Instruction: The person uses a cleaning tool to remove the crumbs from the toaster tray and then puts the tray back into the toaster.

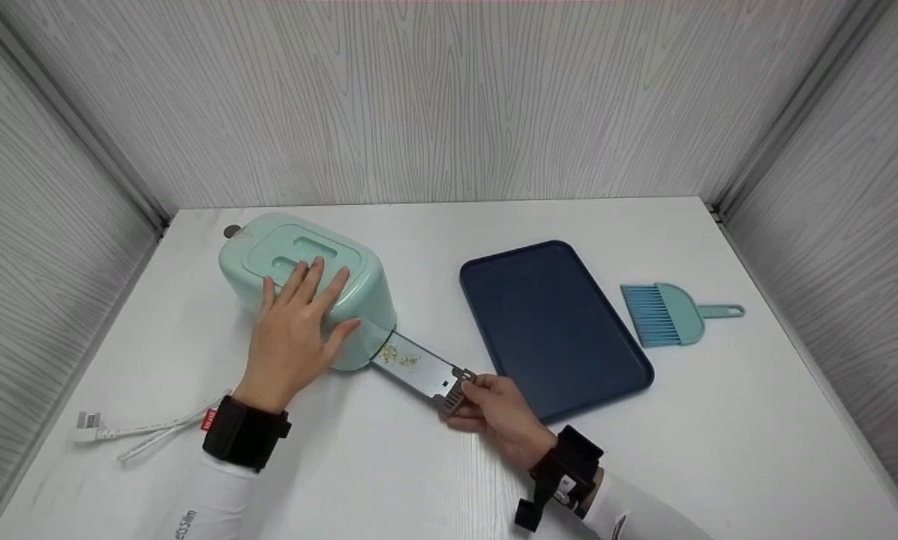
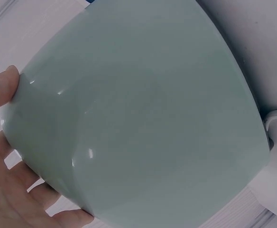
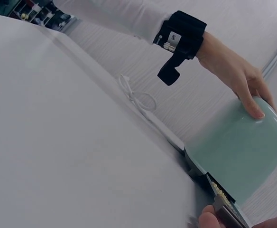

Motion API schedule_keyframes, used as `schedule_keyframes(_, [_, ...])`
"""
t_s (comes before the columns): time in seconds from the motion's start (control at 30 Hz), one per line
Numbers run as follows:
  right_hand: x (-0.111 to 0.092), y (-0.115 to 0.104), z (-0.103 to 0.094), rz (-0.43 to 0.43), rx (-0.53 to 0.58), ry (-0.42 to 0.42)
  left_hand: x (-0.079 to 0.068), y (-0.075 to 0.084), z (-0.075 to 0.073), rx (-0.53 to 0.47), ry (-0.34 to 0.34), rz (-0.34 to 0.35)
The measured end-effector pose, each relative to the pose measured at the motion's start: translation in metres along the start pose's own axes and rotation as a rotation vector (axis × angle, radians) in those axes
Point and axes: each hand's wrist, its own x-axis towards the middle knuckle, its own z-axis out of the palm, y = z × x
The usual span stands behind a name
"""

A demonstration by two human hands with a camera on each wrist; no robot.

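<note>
A mint-green toaster (image 1: pixel 377 296) stands at the left of the table, two oblong recesses in its top. My left hand (image 1: pixel 291 341) rests on the toaster's top with its fingers spread. From the toaster's near right end sticks out a metal crumb tray (image 1: pixel 427 373), partly inside the body. Yellowish crumbs (image 1: pixel 400 356) lie on it close to the toaster. My right hand (image 1: pixel 503 420) pinches the tray's dark slotted end between thumb and fingers. In the left wrist view the toaster's smooth side (image 2: pixel 167 104) fills most of the picture.
A dark blue rectangular tray (image 1: pixel 557 330) lies just right of the crumb tray. Beyond it is a green hand brush (image 1: pixel 681 313) with blue bristles. A white power cord with its plug (image 1: pixel 88 427) lies at left. Wood-grain panels (image 1: pixel 433 105) enclose the table's back and sides.
</note>
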Motion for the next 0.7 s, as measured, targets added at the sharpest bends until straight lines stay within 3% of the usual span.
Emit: schedule_keyframes(0.7, [-0.016, 0.001, -0.005, -0.004, 0.016, -0.006, -0.001, 0.000, 0.002, 0.004, 0.025, 0.016])
